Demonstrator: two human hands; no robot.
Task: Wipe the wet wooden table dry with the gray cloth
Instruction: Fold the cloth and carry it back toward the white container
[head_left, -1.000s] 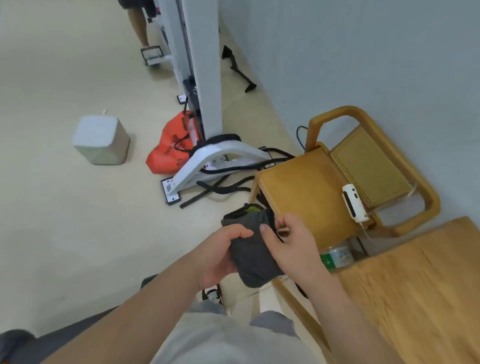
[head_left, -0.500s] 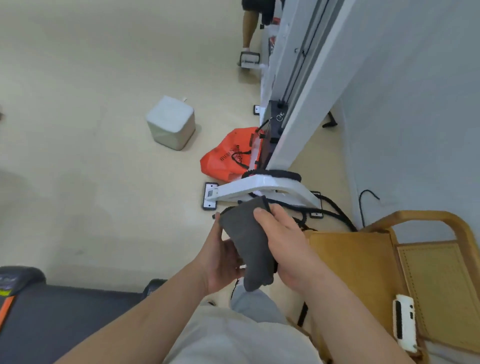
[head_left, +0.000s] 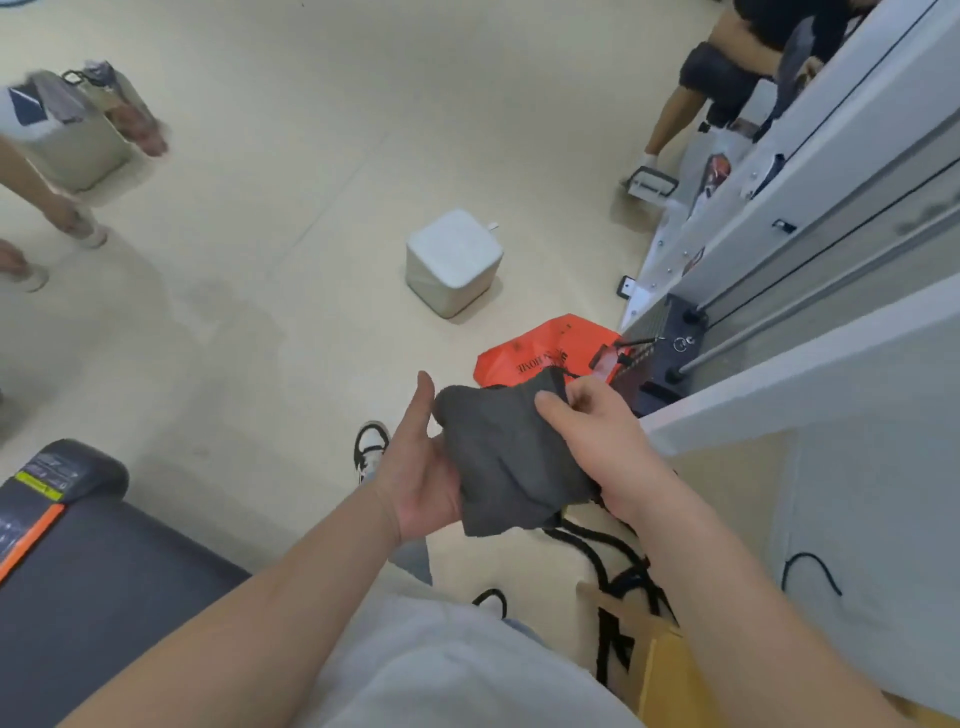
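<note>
Beneath the gray cloth (head_left: 511, 457) and all round it: pale floor (head_left: 291, 171). No wooden surface in view, so wiping judged not yet begun. Right of the cloth: tall white frame (head_left: 810, 208). Down-left of it: dark padded slab (head_left: 93, 561). Beyond it: white cube (head_left: 453, 260), and nearer, just behind its top edge, orange bag (head_left: 540, 353). Cloth itself bunched, up in the air, long axis far-to-near. Flanked closely on both sides. Left hand (head_left: 415, 467) flat against its left side, thumb straight, fingers hidden behind, grasp impossible to tell. Right hand (head_left: 602, 436) nearer the top corner, fingers (head_left: 587, 395) pinching it.
</note>
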